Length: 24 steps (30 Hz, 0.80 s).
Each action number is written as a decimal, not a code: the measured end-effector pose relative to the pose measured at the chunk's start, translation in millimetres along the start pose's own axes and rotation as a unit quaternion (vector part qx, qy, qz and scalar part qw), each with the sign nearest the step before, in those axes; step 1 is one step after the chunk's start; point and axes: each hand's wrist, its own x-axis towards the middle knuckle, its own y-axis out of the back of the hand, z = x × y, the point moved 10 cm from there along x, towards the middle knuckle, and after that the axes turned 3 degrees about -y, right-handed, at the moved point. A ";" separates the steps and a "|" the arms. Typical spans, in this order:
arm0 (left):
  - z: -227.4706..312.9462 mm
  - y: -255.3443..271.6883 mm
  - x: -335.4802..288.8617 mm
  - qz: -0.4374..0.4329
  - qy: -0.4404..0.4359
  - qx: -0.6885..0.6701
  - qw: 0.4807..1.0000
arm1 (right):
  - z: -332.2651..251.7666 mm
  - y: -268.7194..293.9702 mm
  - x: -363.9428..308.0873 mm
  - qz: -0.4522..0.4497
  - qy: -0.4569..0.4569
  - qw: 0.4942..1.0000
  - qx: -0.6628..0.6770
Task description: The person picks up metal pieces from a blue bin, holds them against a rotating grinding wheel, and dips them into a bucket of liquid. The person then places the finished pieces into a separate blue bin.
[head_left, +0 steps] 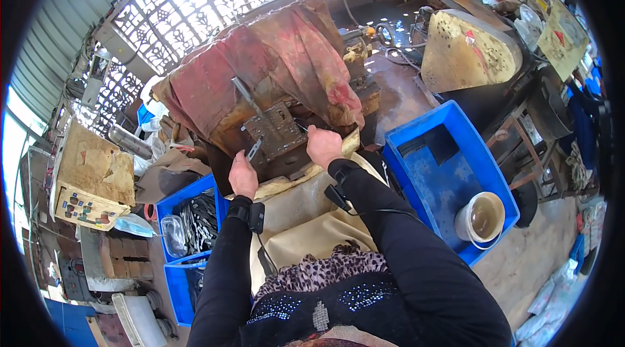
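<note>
My left hand (pixel 243 178) is closed on the lower end of a small flat metal strip (pixel 254 150) with a slot or hole in it. The strip stands up beside the left edge of a greasy metal block (pixel 277 131) on the machine. At the block's right side my right hand (pixel 324 146) is closed in a pinch. A thin, dark piece (pixel 302 127) sticks out of its fingers toward the block; its kind is too small to make out. A round metal bar (pixel 249 96) slants up from behind the block. Stained red cloth (pixel 260 54) drapes over the machine.
Left of me, a blue bin (pixel 159 213) holds many thin metal strips and a clear plastic tub (pixel 173 235). A larger blue bin (pixel 449 111) on the right contains a white bucket (pixel 480 217). A stained control box (pixel 94 171) with buttons stands at the far left.
</note>
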 end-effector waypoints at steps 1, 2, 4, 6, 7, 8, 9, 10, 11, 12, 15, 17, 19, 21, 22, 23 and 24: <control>-0.8 -0.4 0.4 -0.003 0.001 0.004 1.000 | -1.1 0.6 0.2 0.003 0.003 1.000 0.001; -1.5 -0.4 1.1 -0.004 0.000 0.004 1.000 | -1.5 0.5 0.3 0.003 0.002 1.000 0.001; -0.4 0.4 -0.6 0.002 -0.004 0.000 1.000 | -1.2 -1.4 -1.1 -0.011 0.001 1.000 0.005; 2.2 0.5 0.2 0.009 -0.009 0.000 1.000 | 1.1 -1.6 0.3 -0.013 -0.001 1.000 0.007; 4.2 1.7 0.9 0.017 -0.015 0.000 1.000 | 2.5 -2.2 0.6 -0.014 -0.003 1.000 0.009; 5.0 1.9 0.1 0.015 -0.017 0.001 1.000 | 3.4 -2.9 -0.6 -0.014 -0.005 1.000 0.010; 3.3 2.1 -0.2 0.014 -0.015 0.001 1.000 | 2.2 -3.5 -0.5 -0.013 -0.003 1.000 0.012; 2.0 1.7 0.0 0.012 -0.013 0.002 1.000 | 1.4 -4.1 -0.2 -0.012 -0.002 1.000 0.014; 1.8 1.2 0.7 0.011 -0.015 0.004 1.000 | 1.9 -4.7 0.6 -0.011 -0.004 1.000 0.016; 2.3 0.6 -0.3 0.007 -0.010 -0.001 1.000 | 3.0 -4.3 -0.8 -0.006 -0.001 1.000 0.023; 3.9 -2.5 0.1 0.002 -0.008 0.004 1.000 | 5.5 -3.6 -1.4 0.001 -0.001 0.999 0.035; 0.6 -3.4 1.4 0.002 -0.009 0.016 1.000 | 4.4 -0.3 0.5 0.004 0.000 0.999 0.043; 4.5 -4.4 4.7 0.014 -0.031 0.019 0.999 | 6.0 -1.7 3.0 -0.002 0.006 0.999 0.041; 3.1 -5.4 -0.5 0.007 -0.025 0.014 1.000 | 6.3 -3.4 -0.9 -0.006 0.001 0.999 0.047; 3.3 -5.0 0.2 0.008 -0.027 0.018 0.999 | 6.2 -5.0 -1.7 -0.011 0.000 0.999 0.053; 3.4 -5.0 2.1 0.010 -0.028 0.023 0.999 | 6.5 -5.7 0.2 -0.011 0.000 0.999 0.053; 2.5 -5.2 2.1 0.008 -0.021 0.020 1.000 | 6.8 -5.0 0.3 -0.010 0.001 0.998 0.061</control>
